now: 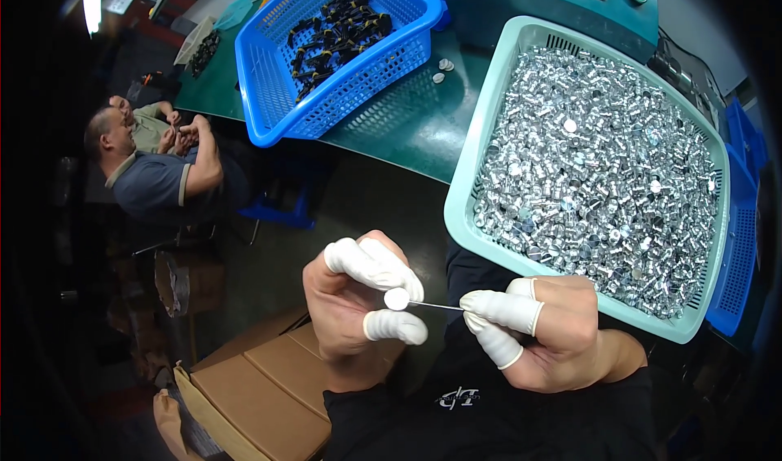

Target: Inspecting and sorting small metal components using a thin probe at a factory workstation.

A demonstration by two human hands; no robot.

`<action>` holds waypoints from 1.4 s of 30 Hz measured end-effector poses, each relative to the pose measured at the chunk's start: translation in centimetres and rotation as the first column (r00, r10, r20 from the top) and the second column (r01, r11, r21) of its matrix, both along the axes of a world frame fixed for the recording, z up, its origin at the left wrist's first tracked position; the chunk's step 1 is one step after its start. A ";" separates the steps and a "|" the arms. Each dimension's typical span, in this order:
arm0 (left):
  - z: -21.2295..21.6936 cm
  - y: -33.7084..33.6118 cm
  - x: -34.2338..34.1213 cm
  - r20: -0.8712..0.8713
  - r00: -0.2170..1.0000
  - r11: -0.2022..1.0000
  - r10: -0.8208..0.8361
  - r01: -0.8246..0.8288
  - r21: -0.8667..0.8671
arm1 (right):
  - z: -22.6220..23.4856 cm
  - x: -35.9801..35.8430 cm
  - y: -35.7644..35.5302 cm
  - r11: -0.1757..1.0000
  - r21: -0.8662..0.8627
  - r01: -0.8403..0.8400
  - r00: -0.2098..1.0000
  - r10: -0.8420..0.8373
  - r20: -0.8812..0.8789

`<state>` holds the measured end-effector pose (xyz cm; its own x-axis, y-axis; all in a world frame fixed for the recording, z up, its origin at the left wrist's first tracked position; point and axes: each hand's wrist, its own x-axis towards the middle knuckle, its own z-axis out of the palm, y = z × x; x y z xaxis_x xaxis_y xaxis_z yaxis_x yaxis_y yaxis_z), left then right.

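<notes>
My left hand [350, 298], with white finger cots on thumb and fingers, pinches a small round silver disc [397, 299] at its fingertips. My right hand [554, 331], also in finger cots, grips a thin metal pin [436, 305] whose tip touches the disc. Both hands are held close together over my lap, just below the front edge of a pale green basket [489, 135] heaped with several small shiny metal caps [595, 168].
A blue basket [269, 94] of black parts stands on the green table [415, 127], with loose discs [442, 70] beside it. Another blue basket [737, 274] sits at right. Cardboard boxes [261, 388] lie on the floor at lower left. Two seated people [155, 168] work at left.
</notes>
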<state>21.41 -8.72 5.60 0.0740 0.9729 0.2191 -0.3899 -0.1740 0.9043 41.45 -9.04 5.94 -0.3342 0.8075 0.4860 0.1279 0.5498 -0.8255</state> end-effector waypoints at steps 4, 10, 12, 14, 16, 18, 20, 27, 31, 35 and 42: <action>-0.3 0.1 1.2 -0.071 0.995 0.997 0.072 -0.073 -0.009 | -0.6 -0.4 0.0 0.996 -0.034 0.081 0.996 -0.082 -0.035; -1.1 0.3 0.0 -0.004 0.999 0.997 -0.036 0.035 -0.067 | -1.2 -0.3 0.0 0.991 -0.135 0.025 0.999 -0.029 -0.024; -1.5 0.7 -0.6 -0.043 0.997 0.998 -0.067 0.068 0.015 | -1.3 -0.2 -0.1 0.973 -0.226 -0.054 0.998 0.045 -0.044; -2.0 1.2 -1.5 -0.066 0.985 0.977 -0.162 0.169 0.131 | -0.5 0.0 0.1 0.867 -0.447 -0.220 0.974 0.171 -0.148; -2.2 1.8 -1.8 -0.018 0.957 0.929 -0.289 0.284 0.238 | -0.2 0.3 0.0 0.373 -0.779 -0.505 0.863 0.235 -0.447; -2.2 2.2 -2.0 -0.018 0.928 0.873 -0.373 0.358 0.330 | -1.3 0.3 0.0 -0.004 -0.686 -0.727 0.678 0.154 -0.719; -1.7 2.1 -1.9 -0.025 0.927 0.884 -0.373 0.363 0.295 | -2.2 0.3 -0.6 -0.151 -0.577 -0.803 0.580 0.022 -0.814; -0.9 0.1 -0.5 -0.016 0.989 0.973 -0.148 0.143 -0.182 | -2.0 0.3 -1.7 0.967 0.248 0.061 0.944 -0.137 0.301; -1.2 -0.7 -0.9 0.054 0.986 0.951 -0.160 0.169 -0.259 | -1.0 0.4 -1.5 0.931 0.360 0.057 0.920 -0.189 0.343; -1.3 -1.2 -0.5 0.103 0.986 0.936 -0.127 0.154 -0.317 | -0.9 0.7 -1.6 0.907 0.419 0.031 0.906 -0.202 0.372; -2.3 0.2 -0.7 0.037 0.957 0.948 -0.289 0.280 0.152 | -2.0 0.2 -1.8 0.986 -0.131 -0.106 0.994 0.109 0.013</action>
